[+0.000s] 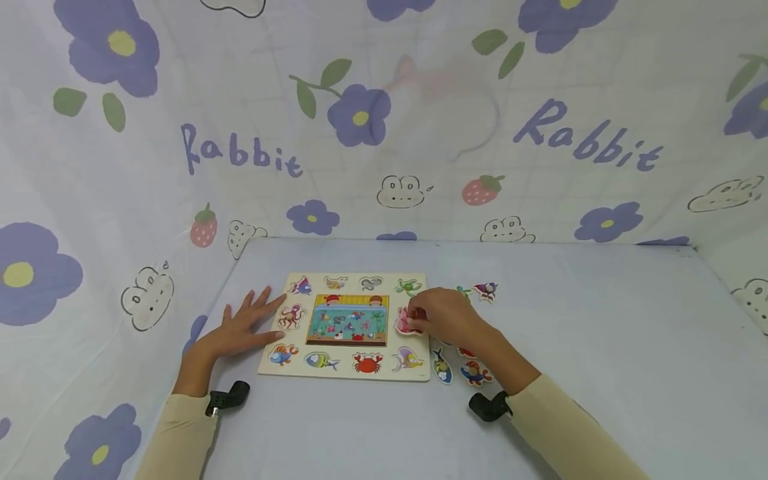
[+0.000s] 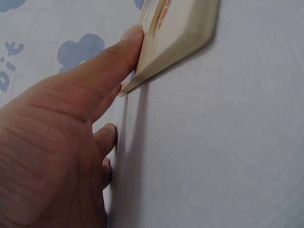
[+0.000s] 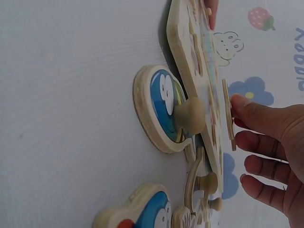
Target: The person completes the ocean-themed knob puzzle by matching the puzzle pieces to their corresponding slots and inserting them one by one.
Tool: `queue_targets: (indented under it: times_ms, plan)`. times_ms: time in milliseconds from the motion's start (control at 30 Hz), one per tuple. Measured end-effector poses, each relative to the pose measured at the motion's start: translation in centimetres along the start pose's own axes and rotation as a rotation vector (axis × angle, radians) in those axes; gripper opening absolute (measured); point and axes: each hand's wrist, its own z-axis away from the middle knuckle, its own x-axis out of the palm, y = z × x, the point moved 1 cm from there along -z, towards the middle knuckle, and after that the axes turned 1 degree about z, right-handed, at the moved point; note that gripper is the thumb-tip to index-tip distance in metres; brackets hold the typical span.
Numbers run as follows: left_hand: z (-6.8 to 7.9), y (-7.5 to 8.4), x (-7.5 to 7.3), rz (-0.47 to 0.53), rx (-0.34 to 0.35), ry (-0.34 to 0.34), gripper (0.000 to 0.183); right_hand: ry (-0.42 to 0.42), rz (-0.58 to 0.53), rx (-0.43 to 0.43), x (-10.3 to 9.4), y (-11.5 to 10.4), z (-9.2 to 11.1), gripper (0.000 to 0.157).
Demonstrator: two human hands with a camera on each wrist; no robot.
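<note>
A wooden puzzle board (image 1: 345,378) lies flat on the table, printed with sea animals around an aquarium picture. My left hand (image 1: 241,331) is spread at its left side, thumb and forefinger resting on the board's edge (image 2: 190,47). Over the right side of the board, my right hand (image 1: 449,317) pinches a pink puzzle piece (image 1: 403,325) between thumb and forefinger. In the right wrist view that thin wooden piece (image 3: 228,116) shows edge-on, tilted up and close over the board; its other fingers are loosely bent. The picture on it is partly hidden by my fingers.
Several knobbed pieces lie right of the board, some under my right forearm: a blue and yellow fish (image 1: 442,368), an orange and blue piece (image 1: 476,373) and a purple fish (image 1: 486,291). A patterned cloth (image 1: 420,133) hangs behind the table.
</note>
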Motion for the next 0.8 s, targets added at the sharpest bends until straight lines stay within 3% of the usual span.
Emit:
queue_targets:
  times_ms: [200, 800]
  plan:
    - [0.0, 0.1, -0.1, 0.024, 0.012, -0.001, 0.084, 0.004, 0.006, -0.028, 0.4, 0.2, -0.6, 0.015]
    - [0.1, 0.1, -0.1, 0.020, 0.008, -0.007, 0.085, -0.077, 0.023, 0.024, 0.7, -0.1, -1.8, 0.013]
